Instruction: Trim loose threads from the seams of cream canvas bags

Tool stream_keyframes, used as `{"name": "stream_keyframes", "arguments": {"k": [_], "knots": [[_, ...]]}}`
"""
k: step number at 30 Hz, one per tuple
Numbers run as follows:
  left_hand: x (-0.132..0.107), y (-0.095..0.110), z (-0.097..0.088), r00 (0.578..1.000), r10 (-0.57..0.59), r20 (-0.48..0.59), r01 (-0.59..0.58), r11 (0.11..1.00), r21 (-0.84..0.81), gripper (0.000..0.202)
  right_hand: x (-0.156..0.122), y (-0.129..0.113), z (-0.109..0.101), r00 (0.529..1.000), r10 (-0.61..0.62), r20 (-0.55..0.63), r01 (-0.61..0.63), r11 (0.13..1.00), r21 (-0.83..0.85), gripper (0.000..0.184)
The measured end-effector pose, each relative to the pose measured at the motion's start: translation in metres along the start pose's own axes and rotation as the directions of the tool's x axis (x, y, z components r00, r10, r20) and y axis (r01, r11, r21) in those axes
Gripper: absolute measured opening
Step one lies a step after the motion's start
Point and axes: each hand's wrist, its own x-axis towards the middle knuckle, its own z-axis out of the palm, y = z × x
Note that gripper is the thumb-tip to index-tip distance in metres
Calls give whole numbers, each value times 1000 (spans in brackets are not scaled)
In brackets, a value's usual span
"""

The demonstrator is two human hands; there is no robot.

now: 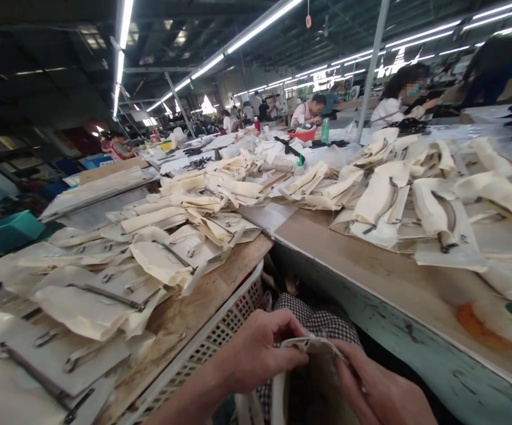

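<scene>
Low in the view, both my hands pinch the top edge of a cream fabric bag (302,378) held open over my lap. My left hand (260,348) has its fingers curled over the bag's rim on the left. My right hand (380,389) grips the rim from the right, thumb on the fabric. The bag's lower part runs out of the frame. Checked cloth (322,321) shows just beyond the bag.
Heaps of cream bags with dark zippers cover the wooden table (220,283) at left and the long bench (371,265) at right. A white plastic basket (225,336) hangs under the left table's edge. Several other people work at the far end.
</scene>
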Motion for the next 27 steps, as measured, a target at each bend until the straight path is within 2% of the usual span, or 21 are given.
{"name": "stream_keyframes", "arguments": {"k": [3, 6, 10, 12, 14, 18, 23, 27], "knots": [[2, 7, 6, 998, -13, -62, 16, 999, 50, 16, 10, 2, -6, 1000, 9, -4, -9, 998, 66, 33], [-2, 18, 10, 993, -36, -112, 45, 996, 79, 15, 23, 1, -12, 998, 38, 45, -46, 981, 188, 34], [-13, 25, 14, 961, -19, -274, 102, 951, 292, 15, 40, -2, -11, 993, 108, 41, -116, 941, 318, 23], [-18, 23, 15, 949, 11, -315, 120, 911, 394, 11, 48, -3, -9, 996, 86, 20, -88, 936, 341, 20], [-21, 19, 16, 945, 34, -326, 115, 897, 427, 6, 54, -4, -6, 999, 43, 4, -42, 932, 359, 20], [-23, 9, 13, 941, 72, -331, 54, 933, 357, 13, 56, -1, -1, 999, 36, 23, -42, 914, 405, 21], [-21, 6, 5, 957, 73, -282, -5, 972, 235, 11, 52, 8, 1, 987, 75, 140, -134, 867, 480, 22], [-17, 1, -4, 977, 48, -208, -18, 989, 144, 9, 55, 13, -2, 959, 87, 269, -221, 824, 521, 21]]}}
